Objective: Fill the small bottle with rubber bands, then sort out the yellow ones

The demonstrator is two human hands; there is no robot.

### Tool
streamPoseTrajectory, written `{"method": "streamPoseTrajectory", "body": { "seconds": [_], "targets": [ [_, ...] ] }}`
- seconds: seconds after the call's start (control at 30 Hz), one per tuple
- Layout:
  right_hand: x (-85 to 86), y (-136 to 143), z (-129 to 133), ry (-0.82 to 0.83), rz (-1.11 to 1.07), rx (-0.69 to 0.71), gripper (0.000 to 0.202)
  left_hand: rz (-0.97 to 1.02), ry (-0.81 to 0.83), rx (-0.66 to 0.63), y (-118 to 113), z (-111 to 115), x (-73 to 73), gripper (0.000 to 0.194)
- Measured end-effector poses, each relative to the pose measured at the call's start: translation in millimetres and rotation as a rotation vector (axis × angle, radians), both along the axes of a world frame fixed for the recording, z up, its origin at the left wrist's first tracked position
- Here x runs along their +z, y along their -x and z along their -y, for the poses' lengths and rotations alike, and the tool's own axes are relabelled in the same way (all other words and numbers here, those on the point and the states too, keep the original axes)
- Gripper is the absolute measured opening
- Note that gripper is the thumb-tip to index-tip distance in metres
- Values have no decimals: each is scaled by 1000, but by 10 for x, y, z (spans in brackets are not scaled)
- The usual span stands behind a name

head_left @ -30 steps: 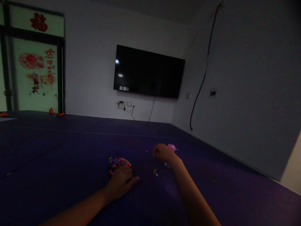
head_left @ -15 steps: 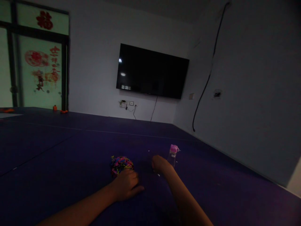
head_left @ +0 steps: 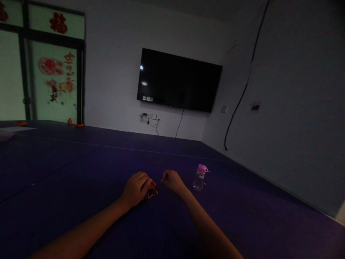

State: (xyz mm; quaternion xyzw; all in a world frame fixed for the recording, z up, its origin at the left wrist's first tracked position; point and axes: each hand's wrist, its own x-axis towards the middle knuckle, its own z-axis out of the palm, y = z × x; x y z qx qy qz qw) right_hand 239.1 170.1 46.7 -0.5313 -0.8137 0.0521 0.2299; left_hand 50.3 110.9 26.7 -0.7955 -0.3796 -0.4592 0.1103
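A clump of small, tangled multicoloured loops or strips [head_left: 152,190] lies on the dark blue-purple surface. My left hand [head_left: 135,189] is curled over its left side with the thumb at the near edge, so much of it is hidden. Just to the right, my right hand [head_left: 174,182] is closed in a pinch. A tiny yellowish piece [head_left: 162,180] shows at its fingertips; its kind is too small to make out. Beyond my right wrist stands a clear bottle [head_left: 198,182] with a pink lid, touched by neither hand.
Thin seams cross the broad dark surface [head_left: 81,172]. Small orange objects [head_left: 70,121] and a pale sheet [head_left: 18,128] lie at the far left. A television [head_left: 179,80] hangs on the far wall, and a black cable [head_left: 240,99] runs down the right wall.
My left hand has moved up and left, from the clump's near edge to over it, covering more of it. The right hand has shifted left, away from the bottle; the view has turned slightly.
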Motion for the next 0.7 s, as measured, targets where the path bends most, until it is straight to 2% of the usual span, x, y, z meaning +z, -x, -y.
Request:
{"method": "streamPoseTrajectory", "body": {
  "seconds": [0.1,0.17,0.3,0.47,0.57,0.7],
  "targets": [
    [-71,218,55,-39,-105,63,18,114,67,127,189,-45,9,37],
    [-83,261,110,-60,-149,77,25,113,104,148,327,-35,-36,35],
    [-119,152,296,-129,-205,59,30,61,168,88,572,111,-156,29],
    [-364,56,616,-153,-176,158,27,-20,252,12,628,276,-197,31],
    [-478,72,721,-160,-175,320,31,-144,293,-75,560,272,-186,30],
    [-464,118,770,-155,-142,583,37,-289,332,-124,515,251,-197,19]
  ]
}}
